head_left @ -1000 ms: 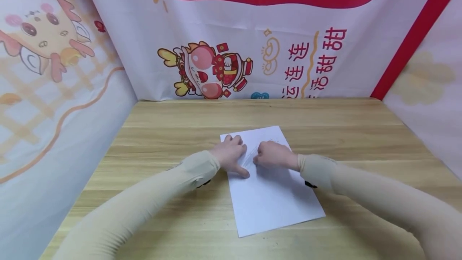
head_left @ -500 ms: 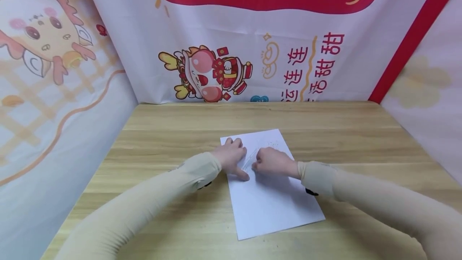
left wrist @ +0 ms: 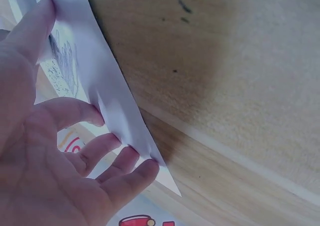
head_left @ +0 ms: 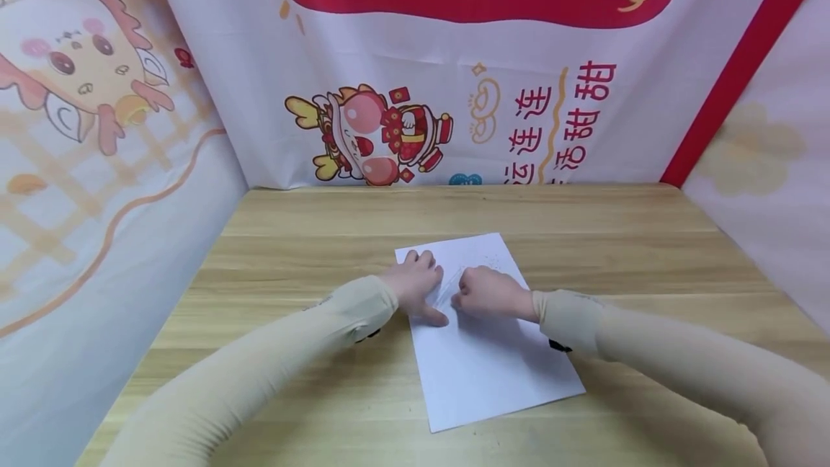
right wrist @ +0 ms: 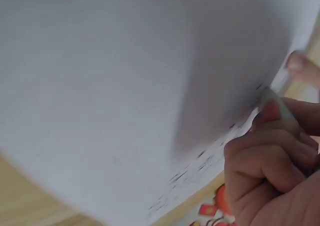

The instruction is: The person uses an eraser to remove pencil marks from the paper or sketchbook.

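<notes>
A white sheet of paper (head_left: 493, 373) lies slightly turned on the wooden table, with grey pencil marks (left wrist: 67, 61) between the two hands. My left hand (head_left: 415, 285) rests on the sheet's upper left side. Its thumb and fingers are spread, and the fingertips press the paper in the left wrist view. My right hand (head_left: 491, 292) is just right of the marks. In the right wrist view its curled fingers pinch a pale eraser (right wrist: 280, 104), whose tip meets the paper. Dark crumbs (right wrist: 200, 155) lie scattered near it. Most of the eraser is hidden by the fingers.
The wooden table (head_left: 311, 251) reaches to a printed cloth (head_left: 402, 42) hanging at the back. More printed cloth hangs at both sides. A few dark specks (left wrist: 185, 7) lie on the tabletop beside the sheet.
The head view has tilted up slightly, so the whole scene sits lower. My right hand has shifted a little toward the body over the marks. The left hand stays in place.
</notes>
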The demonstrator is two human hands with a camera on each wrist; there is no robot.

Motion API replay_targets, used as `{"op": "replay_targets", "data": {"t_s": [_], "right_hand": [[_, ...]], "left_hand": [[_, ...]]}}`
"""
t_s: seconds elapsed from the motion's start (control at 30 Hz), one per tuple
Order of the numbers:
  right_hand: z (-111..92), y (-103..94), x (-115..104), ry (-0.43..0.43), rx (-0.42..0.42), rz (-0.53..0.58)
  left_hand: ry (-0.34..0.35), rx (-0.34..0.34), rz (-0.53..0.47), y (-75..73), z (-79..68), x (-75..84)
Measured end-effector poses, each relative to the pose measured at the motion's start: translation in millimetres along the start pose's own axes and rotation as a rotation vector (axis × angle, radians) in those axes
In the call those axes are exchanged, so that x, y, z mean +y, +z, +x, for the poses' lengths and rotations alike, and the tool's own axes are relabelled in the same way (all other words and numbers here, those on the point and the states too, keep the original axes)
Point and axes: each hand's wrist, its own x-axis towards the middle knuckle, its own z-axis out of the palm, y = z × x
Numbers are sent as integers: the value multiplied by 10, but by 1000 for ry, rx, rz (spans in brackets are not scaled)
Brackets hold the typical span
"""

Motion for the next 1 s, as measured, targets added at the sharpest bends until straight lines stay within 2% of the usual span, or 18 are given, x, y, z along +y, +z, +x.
{"op": "replay_targets", "data": {"t_s": [0.17,0.23,0.37,0.47,0.67,0.77,0.9,1.0], "right_hand": [[115,-71,87,24,114,-46],[123,-75,90,21,125,-43],[13,9,40,-29,58,-16],[-16,45,40,-24,40,-9],[197,-113,140,57,117,-17],[228,-153,159,40,83,-5],[155,-111,173,-12,18,2],[177,-122,213,-3,2,26]], "left_hand": [[-8,0,33,-61,-35,2],[-8,-4,25,-83,-50,8],[12,-8,-7,-65,-68,25],[21,-4,-12,-43,-68,33],[3,-1,28,-51,-51,7],[2,-4,31,-52,-44,-4],[21,-5,34,-36,-37,6],[27,-8,36,-16,-34,10]]}}
